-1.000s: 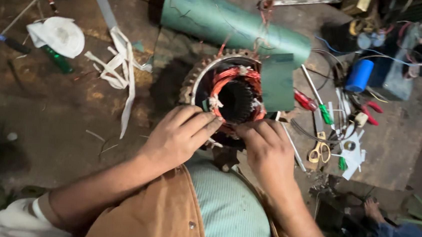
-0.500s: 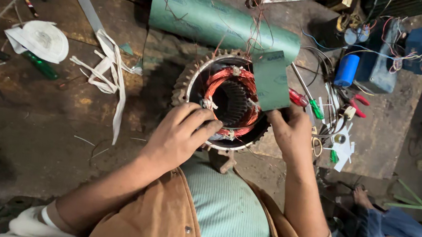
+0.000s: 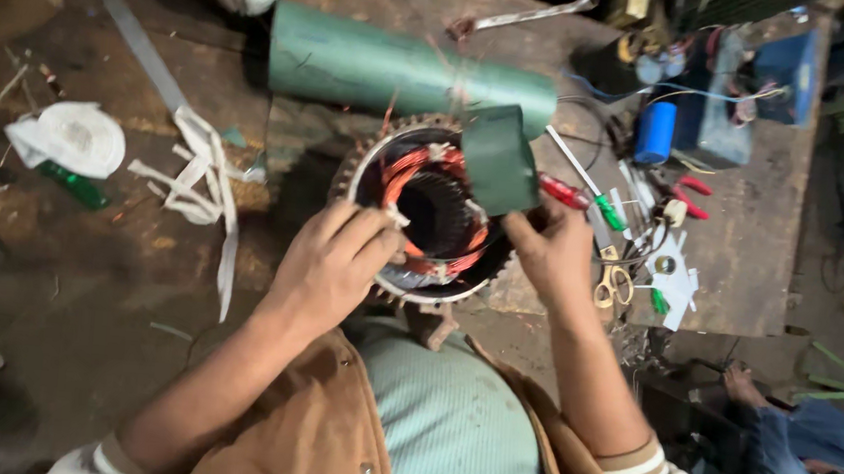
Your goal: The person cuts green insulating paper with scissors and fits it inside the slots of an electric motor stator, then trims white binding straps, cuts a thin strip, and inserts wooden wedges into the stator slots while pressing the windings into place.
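A round motor stator [image 3: 429, 217] with copper-red windings lies on the dirty workbench in front of me. My left hand [image 3: 330, 260] rests on its near-left rim, fingers curled over the winding and pinching a small white piece. My right hand [image 3: 551, 252] is at the stator's right side and holds up a green insulating sheet [image 3: 500, 158], which stands above the stator's right edge. A green roll of the same sheet [image 3: 405, 70] lies just behind the stator.
Screwdrivers [image 3: 585, 200], yellow-handled scissors [image 3: 614, 282], red pliers [image 3: 686, 193] and a blue capacitor [image 3: 656, 132] lie to the right. White tape strips [image 3: 201, 175], a white tape roll [image 3: 74, 136] and a green-handled tool [image 3: 75, 185] lie left. Another person's leg [image 3: 789, 416] shows lower right.
My right hand left the stator's near rim, moved right and up, and took hold of the green sheet. My left hand stayed on the winding. The camera view shifted.
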`<state>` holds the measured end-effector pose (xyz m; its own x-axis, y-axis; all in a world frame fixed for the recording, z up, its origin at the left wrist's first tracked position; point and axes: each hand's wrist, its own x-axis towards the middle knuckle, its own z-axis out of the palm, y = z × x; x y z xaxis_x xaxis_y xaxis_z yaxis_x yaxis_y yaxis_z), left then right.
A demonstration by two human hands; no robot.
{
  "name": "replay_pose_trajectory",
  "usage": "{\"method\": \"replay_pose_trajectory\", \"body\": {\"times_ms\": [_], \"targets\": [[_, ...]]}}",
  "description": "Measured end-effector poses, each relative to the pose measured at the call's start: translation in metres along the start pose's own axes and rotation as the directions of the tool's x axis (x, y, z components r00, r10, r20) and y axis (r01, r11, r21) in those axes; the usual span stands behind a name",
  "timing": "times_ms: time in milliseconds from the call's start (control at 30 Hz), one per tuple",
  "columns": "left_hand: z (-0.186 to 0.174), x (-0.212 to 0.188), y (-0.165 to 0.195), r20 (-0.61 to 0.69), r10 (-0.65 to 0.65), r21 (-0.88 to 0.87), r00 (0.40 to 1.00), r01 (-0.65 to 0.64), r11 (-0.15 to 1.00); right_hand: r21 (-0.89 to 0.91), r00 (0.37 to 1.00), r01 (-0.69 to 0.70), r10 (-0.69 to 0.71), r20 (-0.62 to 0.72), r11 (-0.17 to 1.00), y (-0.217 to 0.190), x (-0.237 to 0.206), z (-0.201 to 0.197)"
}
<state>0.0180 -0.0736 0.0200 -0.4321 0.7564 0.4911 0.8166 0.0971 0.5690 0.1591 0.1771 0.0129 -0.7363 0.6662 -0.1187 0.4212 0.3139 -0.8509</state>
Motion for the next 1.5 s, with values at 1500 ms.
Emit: {"method": "replay_pose_trajectory", "body": {"times_ms": [1500], "targets": [[0.229,0.128,0.237,0.471,-0.563,-0.195,0.679,0.703,0.684,0.930,0.955,-0.267,0.197,0.221,0.252,0.175,-0.020,-0.303]]}}
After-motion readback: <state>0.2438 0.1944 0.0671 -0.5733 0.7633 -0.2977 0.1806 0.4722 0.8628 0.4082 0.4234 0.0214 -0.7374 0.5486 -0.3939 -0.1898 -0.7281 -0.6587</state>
